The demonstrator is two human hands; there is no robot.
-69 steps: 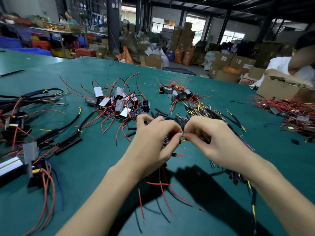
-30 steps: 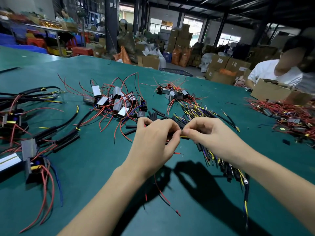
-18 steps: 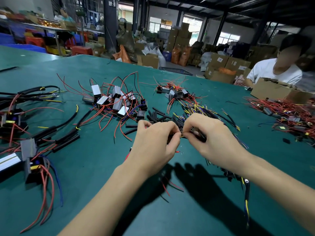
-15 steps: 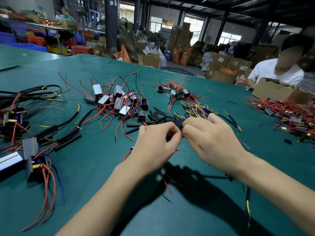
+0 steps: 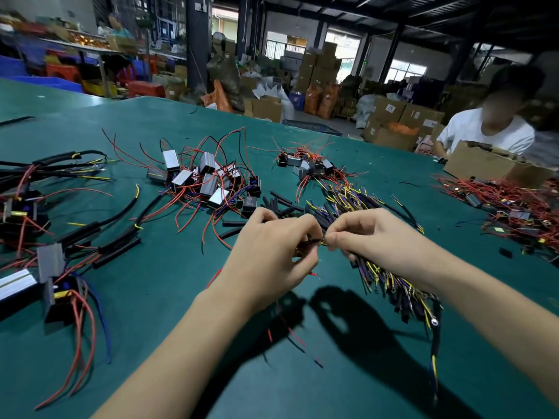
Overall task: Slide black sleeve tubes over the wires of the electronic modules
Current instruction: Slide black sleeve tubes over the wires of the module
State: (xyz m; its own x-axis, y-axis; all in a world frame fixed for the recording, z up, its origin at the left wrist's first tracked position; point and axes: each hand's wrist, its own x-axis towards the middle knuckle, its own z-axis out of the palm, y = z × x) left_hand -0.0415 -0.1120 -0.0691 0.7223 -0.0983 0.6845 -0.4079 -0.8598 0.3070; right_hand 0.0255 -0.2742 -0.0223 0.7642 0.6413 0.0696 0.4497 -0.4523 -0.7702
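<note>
My left hand [image 5: 272, 255] is curled round a module that it hides; red wires [image 5: 290, 331] hang from under the palm. My right hand [image 5: 372, 237] pinches a thin wire end right at the left fingertips, above the green table [image 5: 157, 297]. A small dark piece shows between the two hands; whether it is a sleeve tube I cannot tell. Loose black sleeve tubes [image 5: 281, 204] lie just beyond my hands. A bundle of yellow, blue and black wires [image 5: 390, 279] runs under my right wrist.
A heap of grey modules with red wires [image 5: 205, 179] lies far left of centre, a smaller heap [image 5: 308, 167] behind. Sleeved assemblies [image 5: 99, 237] cover the left side. Another red-wired pile [image 5: 514, 204] and a cardboard box [image 5: 490, 161] sit right, by a seated person [image 5: 490, 128].
My hands have stayed fingertip to fingertip over the same spot. The right hand drew in over the wire bundle and back; the red wires under my left hand swung slightly.
</note>
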